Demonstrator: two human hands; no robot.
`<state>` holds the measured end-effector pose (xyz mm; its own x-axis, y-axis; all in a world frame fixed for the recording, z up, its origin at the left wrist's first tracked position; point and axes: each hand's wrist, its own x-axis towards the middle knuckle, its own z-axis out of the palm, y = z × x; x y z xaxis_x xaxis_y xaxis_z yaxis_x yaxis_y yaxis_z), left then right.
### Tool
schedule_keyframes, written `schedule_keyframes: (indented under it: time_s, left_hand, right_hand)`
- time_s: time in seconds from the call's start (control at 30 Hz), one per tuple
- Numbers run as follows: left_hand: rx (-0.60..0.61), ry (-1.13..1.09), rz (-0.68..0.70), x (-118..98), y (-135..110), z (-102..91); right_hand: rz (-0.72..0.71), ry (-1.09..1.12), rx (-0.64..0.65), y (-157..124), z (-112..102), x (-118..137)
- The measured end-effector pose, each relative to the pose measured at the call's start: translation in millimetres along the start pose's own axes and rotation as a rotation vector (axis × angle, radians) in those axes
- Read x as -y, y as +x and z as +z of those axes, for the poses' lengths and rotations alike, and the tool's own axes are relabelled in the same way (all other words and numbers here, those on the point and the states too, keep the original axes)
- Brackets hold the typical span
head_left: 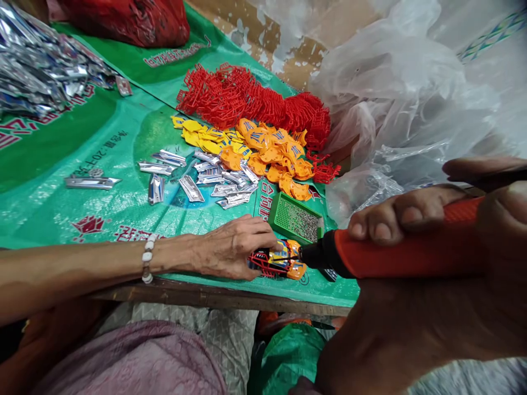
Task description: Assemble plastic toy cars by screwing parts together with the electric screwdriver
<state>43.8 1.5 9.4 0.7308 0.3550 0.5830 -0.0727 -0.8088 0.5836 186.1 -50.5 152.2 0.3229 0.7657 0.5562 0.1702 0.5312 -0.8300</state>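
My left hand (230, 247) rests on the green mat near the table's front edge, its fingers closed on a small toy car assembly (278, 262) of red, yellow and orange parts. My right hand (415, 219) grips a red-handled electric screwdriver (370, 249) whose black tip touches the toy car from the right. A bead bracelet (147, 258) sits on my left wrist.
A small green tray of screws (294, 219) lies just behind the toy. Farther back lie silver metal pieces (197, 178), orange and yellow plastic parts (263, 151), and a heap of red plastic frames (247, 99). Clear plastic bags (403, 99) fill the right; silver scrap (37, 66) lies far left.
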Motion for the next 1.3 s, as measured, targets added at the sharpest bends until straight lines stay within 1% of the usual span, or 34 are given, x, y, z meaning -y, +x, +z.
schedule_keyframes:
  time_s: [0.1, 0.2, 0.33, 0.47, 0.63, 0.7, 0.83, 0.9, 1.07, 1.13, 1.23, 1.3]
  left_hand:
    - [0.022, -0.003, -0.006, 2, -2, 0.1]
    - [0.037, -0.018, -0.01, 2, -3, -0.9]
    - [0.037, -0.02, -0.005, 2, -2, -2.4]
    - [0.067, -0.021, 0.005, 3, -1, -4.4]
    - [0.148, -0.033, -0.009, 5, -4, -7.3]
    - [0.169, -0.024, -0.016, 5, -4, -8.5]
    - [0.187, 0.001, -0.016, 1, 0, -11.6]
    - [0.186, 0.013, -0.012, 0, 3, -12.3]
    - [0.133, 0.01, 0.001, 3, 2, -6.8]
    - [0.097, 0.01, 0.005, 6, 1, -3.8]
    - [0.059, 0.027, 0.001, 8, -2, -2.9]
    - [0.053, 0.046, -0.003, 6, -4, -5.2]
  right_hand:
    - [0.037, -0.017, -0.067, -1, 6, 1]
    - [0.015, -0.03, -0.078, -2, 9, 2]
    - [0.011, -0.011, -0.021, -3, 7, 1]
    - [-0.004, -0.003, 0.041, -2, 3, 1]
    - [0.066, -0.004, 0.137, 0, 6, 6]
    - [0.095, 0.045, 0.161, 0, 7, 7]
    - [0.198, 0.195, 0.173, -1, 9, 5]
    - [0.229, 0.212, 0.153, -1, 13, 5]
    - [0.167, 0.001, 0.056, 3, 21, 9]
    - [0.16, -0.012, 0.034, 7, 19, 11]
    - [0.084, -0.01, -0.019, 16, 13, 9]
    - [0.043, -0.029, -0.065, 23, 8, 3]
